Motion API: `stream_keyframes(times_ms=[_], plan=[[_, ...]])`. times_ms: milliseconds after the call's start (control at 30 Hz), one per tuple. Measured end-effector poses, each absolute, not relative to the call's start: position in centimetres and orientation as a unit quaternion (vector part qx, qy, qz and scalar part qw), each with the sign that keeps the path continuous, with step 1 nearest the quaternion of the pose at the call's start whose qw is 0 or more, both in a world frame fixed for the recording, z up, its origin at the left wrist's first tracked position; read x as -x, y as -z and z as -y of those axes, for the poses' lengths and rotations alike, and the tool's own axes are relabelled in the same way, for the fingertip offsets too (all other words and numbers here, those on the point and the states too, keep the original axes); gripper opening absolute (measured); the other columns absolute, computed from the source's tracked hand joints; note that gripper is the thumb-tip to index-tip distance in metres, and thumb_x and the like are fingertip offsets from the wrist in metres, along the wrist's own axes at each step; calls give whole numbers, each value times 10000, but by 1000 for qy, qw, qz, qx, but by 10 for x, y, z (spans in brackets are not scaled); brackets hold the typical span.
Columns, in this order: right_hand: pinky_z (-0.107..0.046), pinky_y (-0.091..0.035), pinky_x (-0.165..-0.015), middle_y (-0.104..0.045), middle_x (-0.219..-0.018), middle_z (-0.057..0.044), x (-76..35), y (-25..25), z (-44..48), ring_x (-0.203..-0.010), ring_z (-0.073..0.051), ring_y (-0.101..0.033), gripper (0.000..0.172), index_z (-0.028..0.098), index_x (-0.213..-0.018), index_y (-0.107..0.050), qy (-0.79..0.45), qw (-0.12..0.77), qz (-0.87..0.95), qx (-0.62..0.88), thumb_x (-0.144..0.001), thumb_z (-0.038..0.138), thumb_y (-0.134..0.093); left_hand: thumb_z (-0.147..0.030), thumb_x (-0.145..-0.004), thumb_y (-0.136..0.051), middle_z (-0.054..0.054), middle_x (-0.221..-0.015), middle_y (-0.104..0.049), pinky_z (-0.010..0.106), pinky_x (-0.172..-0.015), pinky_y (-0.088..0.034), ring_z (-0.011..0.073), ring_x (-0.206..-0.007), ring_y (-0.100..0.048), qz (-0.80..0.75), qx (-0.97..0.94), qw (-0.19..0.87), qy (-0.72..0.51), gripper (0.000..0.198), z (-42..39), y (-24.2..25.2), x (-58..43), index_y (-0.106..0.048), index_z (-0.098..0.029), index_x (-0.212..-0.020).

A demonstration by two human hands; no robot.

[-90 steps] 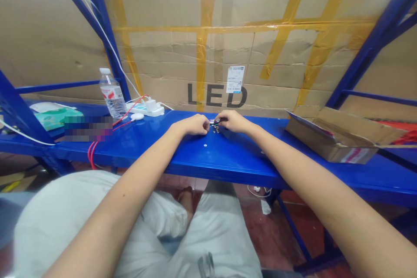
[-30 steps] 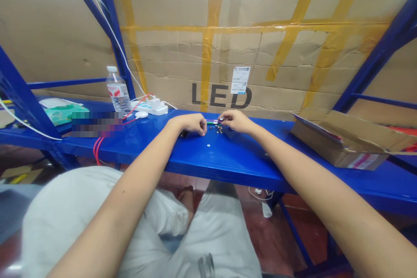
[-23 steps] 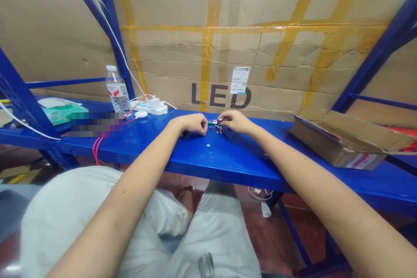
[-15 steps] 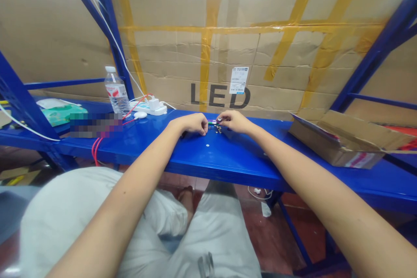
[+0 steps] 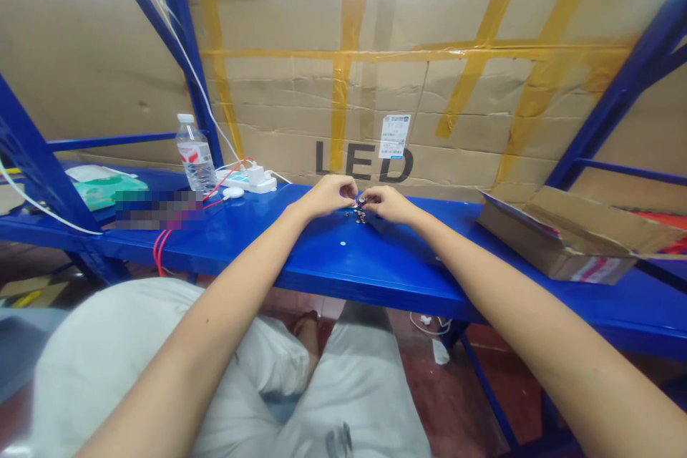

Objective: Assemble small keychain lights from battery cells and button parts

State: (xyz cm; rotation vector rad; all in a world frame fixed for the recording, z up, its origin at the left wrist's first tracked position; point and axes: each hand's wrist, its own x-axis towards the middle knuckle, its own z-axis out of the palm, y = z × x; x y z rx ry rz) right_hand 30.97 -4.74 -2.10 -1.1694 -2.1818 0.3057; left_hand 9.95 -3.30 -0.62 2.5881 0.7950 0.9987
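Observation:
My left hand (image 5: pixel 330 195) is just above the blue shelf top (image 5: pixel 300 250), fingers curled and thumb bent in toward my right fingertips. What it grips, if anything, is too small to make out. My right hand (image 5: pixel 391 205) is closed in a pinch on a small shiny piece (image 5: pixel 361 202) with a round silvery end. Below the fingertips lie several small metallic bits (image 5: pixel 358 216), too small to name. A purple and green shiny thing seen between the hands is now mostly hidden by the fingers.
An open cardboard box (image 5: pixel 563 257) stands at the right. On the left are a water bottle (image 5: pixel 196 157), a white power strip (image 5: pixel 257 179) with cables, and a green tissue pack (image 5: pixel 107 189). A large cardboard sheet (image 5: pixel 279 100) closes off the back.
My left hand has moved right and slightly away from me, bringing its fingers close to my right fingertips. The shiny purple and green thing is more covered. My right hand stays nearly in place.

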Motion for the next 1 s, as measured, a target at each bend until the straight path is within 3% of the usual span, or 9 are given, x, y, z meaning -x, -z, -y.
stream_keyframes(times_ms=[333,567,700,767,867,1000], plan=[[-286,-504,-694,-729,-753,-44,-305,18,54,-705,-174,-650,91,140,-820,-701,-212,326,819,421,-759,161,-636,-54,-737,-653,10,-814,-692,254,-719,-446,128,-763,-590,-218,-895,67,-382,123,40,7,-112,-656,-153,-809],[-286,-534,-692,-731,-776,-51,-300,14,62,-687,-161,-656,78,129,-829,-688,-251,362,794,419,-757,132,-657,-160,-751,-706,32,-829,-710,270,-720,-454,152,-785,-613,-274,-879,80,-382,97,38,8,-111,-695,-147,-846],[-289,-549,-726,-751,-857,-73,-301,20,53,-775,-183,-693,169,125,-942,-683,-269,361,791,414,-778,107,-649,-216,-792,-669,31,-812,-727,271,-725,-472,158,-788,-641,-303,-861,120,-391,85,38,9,-111,-714,-156,-830],[-310,-546,-802,-756,-972,-98,-301,25,47,-890,-205,-698,256,122,-1027,-682,-208,363,798,435,-780,76,-635,-225,-793,-659,34,-827,-734,275,-741,-490,162,-797,-654,-320,-842,132,-414,98,37,9,-110,-713,-158,-838],[-344,-497,-918,-729,-1121,-147,-297,31,41,-1031,-245,-664,287,111,-1049,-711,-20,333,806,489,-789,53,-606,-201,-784,-644,41,-844,-740,297,-784,-514,172,-801,-671,-359,-805,133,-454,89,30,9,-107,-697,-163,-844],[-322,-477,-880,-759,-989,-136,-279,35,42,-940,-247,-672,199,144,-937,-769,57,201,858,470,-889,189,-581,-137,-799,-591,33,-839,-738,311,-838,-528,163,-785,-679,-386,-768,143,-491,116,18,12,-103,-666,-178,-877]])
